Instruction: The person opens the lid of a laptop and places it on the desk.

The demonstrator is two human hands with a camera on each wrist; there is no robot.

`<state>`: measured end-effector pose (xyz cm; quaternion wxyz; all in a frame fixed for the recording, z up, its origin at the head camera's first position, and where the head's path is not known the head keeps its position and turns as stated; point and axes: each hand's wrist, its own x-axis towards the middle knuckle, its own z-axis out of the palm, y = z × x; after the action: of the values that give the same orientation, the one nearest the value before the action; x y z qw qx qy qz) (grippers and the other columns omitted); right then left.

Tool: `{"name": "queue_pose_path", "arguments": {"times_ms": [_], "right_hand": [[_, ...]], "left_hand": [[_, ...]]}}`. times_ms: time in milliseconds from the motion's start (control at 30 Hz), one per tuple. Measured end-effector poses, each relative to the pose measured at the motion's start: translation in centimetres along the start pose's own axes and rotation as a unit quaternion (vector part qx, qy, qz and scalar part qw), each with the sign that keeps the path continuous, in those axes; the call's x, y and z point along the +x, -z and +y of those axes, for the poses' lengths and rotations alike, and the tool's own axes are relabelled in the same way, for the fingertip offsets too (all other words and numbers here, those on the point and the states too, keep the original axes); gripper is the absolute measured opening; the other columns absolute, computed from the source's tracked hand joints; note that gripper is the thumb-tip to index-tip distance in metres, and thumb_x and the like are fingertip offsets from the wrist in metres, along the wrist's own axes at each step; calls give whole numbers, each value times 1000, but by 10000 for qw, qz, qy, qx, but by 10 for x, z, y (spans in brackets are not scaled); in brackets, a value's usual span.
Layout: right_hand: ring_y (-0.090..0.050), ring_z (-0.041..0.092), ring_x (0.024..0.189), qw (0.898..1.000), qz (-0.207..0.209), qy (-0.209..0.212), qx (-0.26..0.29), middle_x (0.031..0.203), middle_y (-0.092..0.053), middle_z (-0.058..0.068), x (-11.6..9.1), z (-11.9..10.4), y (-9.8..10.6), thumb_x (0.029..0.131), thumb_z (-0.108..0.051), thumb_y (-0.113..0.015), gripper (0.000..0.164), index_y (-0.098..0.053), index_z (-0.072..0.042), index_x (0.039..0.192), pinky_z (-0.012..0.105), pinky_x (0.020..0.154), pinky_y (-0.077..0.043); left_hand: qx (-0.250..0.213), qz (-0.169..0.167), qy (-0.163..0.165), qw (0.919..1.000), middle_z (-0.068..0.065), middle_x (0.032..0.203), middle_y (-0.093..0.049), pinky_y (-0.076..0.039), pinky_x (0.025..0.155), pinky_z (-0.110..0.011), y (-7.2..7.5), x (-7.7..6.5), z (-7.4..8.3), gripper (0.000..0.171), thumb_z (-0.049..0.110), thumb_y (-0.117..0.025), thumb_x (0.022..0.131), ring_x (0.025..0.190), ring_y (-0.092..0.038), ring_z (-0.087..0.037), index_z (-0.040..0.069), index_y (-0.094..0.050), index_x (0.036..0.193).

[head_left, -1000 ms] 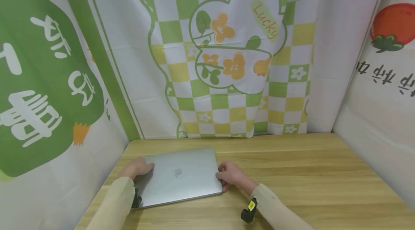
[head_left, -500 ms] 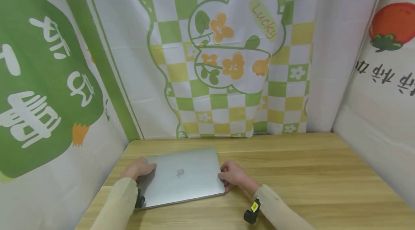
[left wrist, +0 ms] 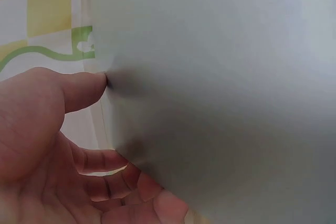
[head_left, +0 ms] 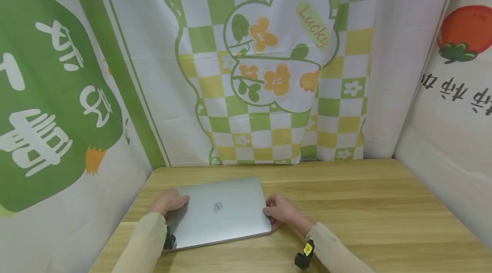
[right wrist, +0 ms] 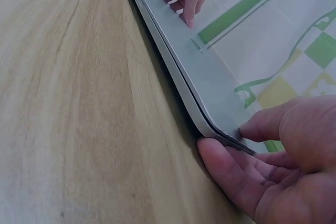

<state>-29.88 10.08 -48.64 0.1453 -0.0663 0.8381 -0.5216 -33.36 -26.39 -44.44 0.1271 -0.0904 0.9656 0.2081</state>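
A closed silver laptop (head_left: 226, 217) with an apple logo on its lid lies askew toward the left of the table. My left hand (head_left: 169, 202) grips its left edge, the thumb on top of the lid and the fingers curled underneath, as the left wrist view shows. Near the front right corner my right hand (head_left: 282, 211) pinches the laptop, thumb on the lid. In the right wrist view, fingers (right wrist: 226, 169) of that hand reach under the corner, and a dark gap runs between the laptop's front edge (right wrist: 178, 82) and the wood.
The wood-grain table (head_left: 365, 217) extends to the right of the laptop. Behind it hangs a checkered green and yellow curtain (head_left: 284, 136). Printed white cloths stand at the left and right sides. A black wrist camera (head_left: 305, 256) hangs below the right sleeve.
Both hands have shifted slightly to the right together with the laptop. The grip of each hand looks the same, and the laptop stays closed.
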Motion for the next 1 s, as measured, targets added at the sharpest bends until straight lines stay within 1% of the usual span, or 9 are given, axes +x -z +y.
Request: {"name": "queue_pose_path", "arguments": {"times_ms": [200,300,367,533,567,733,867,1000], "right_hand": [[-58,15,47,9999,41,-49,-129,73,-58,12,-6,3,7,89,-7,-64,31,-57,8,115,31,45,-56],[-58,15,49,9997,95,-91,-213,74,-59,12,-7,4,10,90,-7,-64,32,-57,8,117,31,45,-56],[-59,15,50,9997,95,-95,-204,75,-59,12,-7,5,11,90,-7,-64,33,-57,8,118,31,46,-56],[-58,15,48,9999,41,-36,-103,75,-58,12,-7,6,13,89,-7,-64,33,-56,9,118,31,46,-57],[-58,15,48,9999,38,-31,-96,75,-58,13,-7,6,13,89,-7,-64,34,-56,9,118,31,46,-57],[-59,15,50,9997,31,-29,-223,76,-58,12,-8,6,14,90,-6,-63,32,-56,9,117,31,46,-57],[-59,16,53,9998,8,-29,-195,76,-58,12,-9,7,15,91,-6,-63,31,-56,8,117,31,46,-57],[-57,15,50,10000,9,24,-38,74,-56,11,-10,8,16,90,-5,-62,29,-55,8,114,31,45,-56]], "left_hand": [[-131,-20,-115,9998,-6,66,-49,-41,49,-27,-6,0,5,39,37,-55,95,58,-49,-19,0,-57,82],[-86,-6,-215,9997,-5,65,-49,-41,48,-26,-8,2,6,39,37,-55,95,57,-48,-18,2,-57,78],[-37,10,-270,9996,-6,66,-49,-41,49,-26,-9,3,7,40,37,-54,95,58,-49,-18,0,-58,80],[-53,22,-207,9998,-9,69,-51,-42,50,-28,-11,1,8,41,36,-54,96,61,-51,-20,-4,-59,87],[-69,22,-171,9998,-9,69,-52,-42,50,-28,-11,0,8,41,36,-54,96,60,-51,-21,-3,-59,86],[-97,-10,-135,9999,-11,71,-54,-44,50,-29,-12,-2,9,42,36,-54,96,62,-53,-22,-5,-60,89],[-76,-2,-153,9999,-9,68,-52,-41,49,-28,-14,-1,9,41,36,-53,96,59,-51,-20,-3,-59,86],[-74,-1,-225,9997,-6,64,-49,-39,47,-26,-14,-1,11,40,37,-53,96,55,-48,-18,1,-58,80]]}}
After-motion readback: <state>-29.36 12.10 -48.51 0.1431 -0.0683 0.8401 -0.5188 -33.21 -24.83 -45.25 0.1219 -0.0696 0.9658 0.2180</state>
